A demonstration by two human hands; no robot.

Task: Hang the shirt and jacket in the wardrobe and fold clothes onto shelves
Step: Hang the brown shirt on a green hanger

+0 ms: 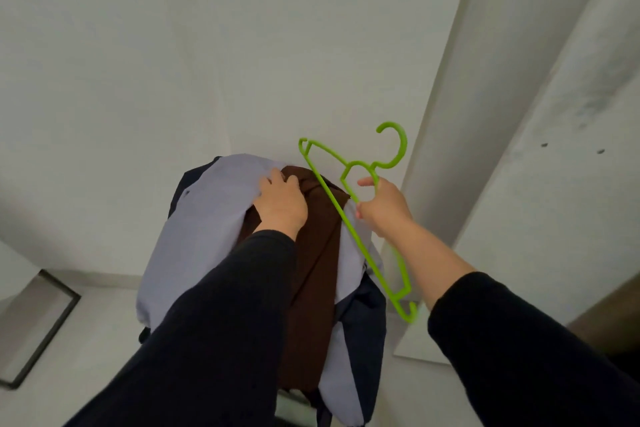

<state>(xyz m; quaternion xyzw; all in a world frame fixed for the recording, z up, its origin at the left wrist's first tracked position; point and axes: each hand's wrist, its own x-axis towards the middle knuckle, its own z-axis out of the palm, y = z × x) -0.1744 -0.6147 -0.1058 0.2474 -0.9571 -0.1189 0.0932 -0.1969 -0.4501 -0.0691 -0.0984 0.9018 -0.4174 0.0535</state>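
Observation:
A pile of clothes hangs over something hidden in front of the white wall: a pale lilac shirt (204,218) on the left, a brown garment (318,253) down the middle, and a dark navy jacket (363,322) beneath. My left hand (282,206) lies on top of the pile, its fingers curled into the fabric where the lilac shirt meets the brown garment. My right hand (381,206) grips a bright green plastic hanger (349,211) near its neck, holding it tilted just right of the pile with the hook pointing up.
A white wall fills the view behind the clothes. A tall white panel edge (460,107) rises at the right. A dark-framed panel (38,326) leans at the lower left on the pale floor.

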